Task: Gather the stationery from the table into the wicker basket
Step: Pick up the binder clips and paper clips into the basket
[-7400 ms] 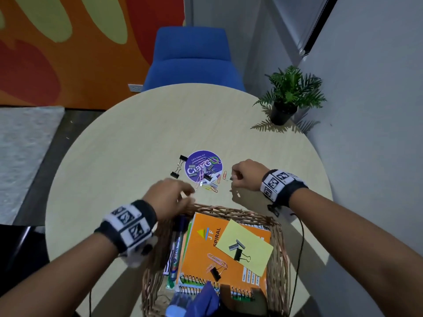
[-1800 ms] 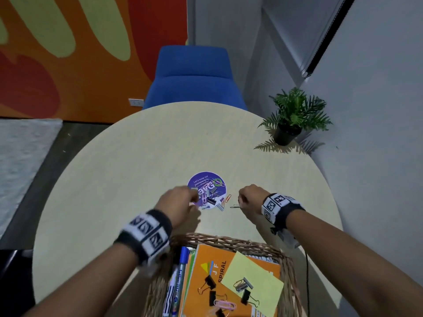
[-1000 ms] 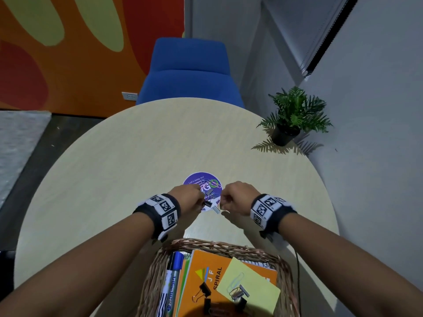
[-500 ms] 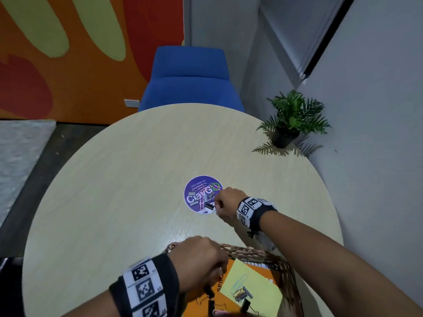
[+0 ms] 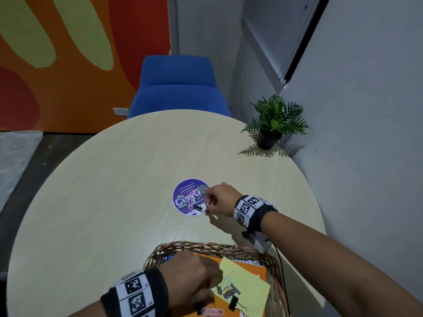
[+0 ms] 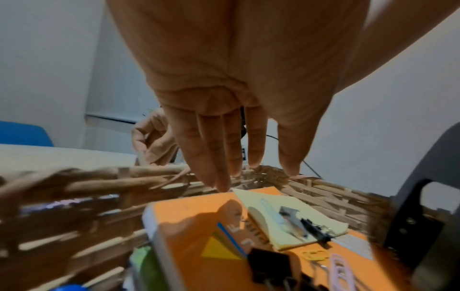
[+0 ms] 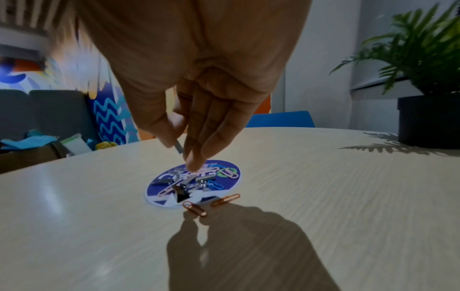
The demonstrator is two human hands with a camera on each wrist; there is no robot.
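Observation:
A wicker basket (image 5: 206, 247) stands at the table's near edge. In it lie an orange spiral notebook (image 6: 199, 222), a yellow note pad (image 5: 248, 288), a black binder clip (image 5: 234, 303) and paper clips. My left hand (image 5: 214, 286) hangs over the basket with straight fingers (image 6: 219, 173) and holds nothing. Further out, a round purple sticker (image 5: 183, 197) carries several small clips (image 7: 189, 182). Two orange paper clips (image 7: 195, 209) lie just off its near edge. My right hand (image 5: 209, 202) hovers at the sticker's right edge, thumb and fingers pinching a small silver clip (image 7: 178, 147).
A potted plant (image 5: 272, 126) stands at the table's far right by the grey wall. A blue chair (image 5: 178, 88) is behind the round table (image 5: 103, 191). A thin cable (image 5: 280, 259) hangs from my right wristband beside the basket.
My left hand has come back from the sticker to above the basket and its fingers have straightened. My right hand stayed at the sticker's edge and now pinches a small clip.

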